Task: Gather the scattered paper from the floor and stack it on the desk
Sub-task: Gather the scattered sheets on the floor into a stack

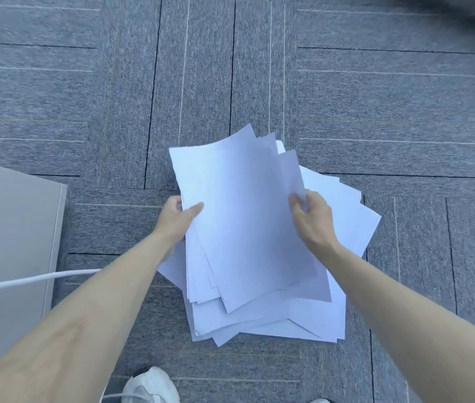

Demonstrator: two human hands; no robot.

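Observation:
A loose, fanned stack of white paper sheets [247, 222] is held above the grey carpet floor [390, 112]. My left hand [176, 218] grips its left edge, thumb on top. My right hand [313, 215] pinches the right edge of the upper sheets. The sheets lie askew, with corners sticking out at the top, at the right and at the bottom. Whether the lowest sheets touch the carpet I cannot tell.
A beige desk or cabinet [6, 228] fills the left edge. A white cable [33, 279] runs from the left across it toward my left forearm. A white shoe [150, 385] shows at the bottom. A dark blurred shape [468, 13] sits in the top right corner.

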